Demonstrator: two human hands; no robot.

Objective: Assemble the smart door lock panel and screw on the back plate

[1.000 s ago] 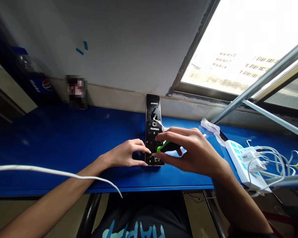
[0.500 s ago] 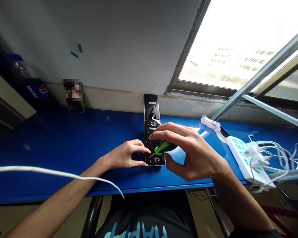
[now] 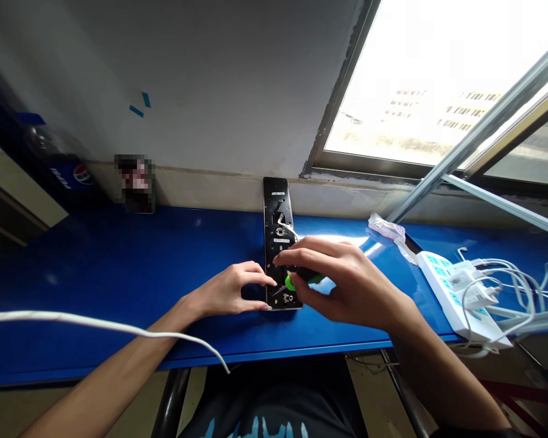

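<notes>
A long black panel (image 3: 277,210) with screws, round fittings and a white cable lies lengthwise on the blue table, its far end by the wall. My left hand (image 3: 237,289) grips its near left edge, fingertips on the top face and thumb at the near corner. Over the panel's near right part, my right hand (image 3: 342,280) is closed on a green and black screwdriver (image 3: 291,283). The screwdriver's thin shaft points left and down toward the panel near my left fingertips; whether the tip touches a screw cannot be made out.
A white power strip (image 3: 438,286) with plugs and coiled cables lies at the right of the blue table (image 3: 95,274), near a plastic packet (image 3: 387,228) and metal bars. A Pepsi bottle (image 3: 66,170) stands back left. A white cable (image 3: 95,326) crosses my left forearm.
The fingers and thumb of my right hand have closed further round the screwdriver handle, covering more of its green part. My left hand keeps its place on the panel. The view has shifted slightly.
</notes>
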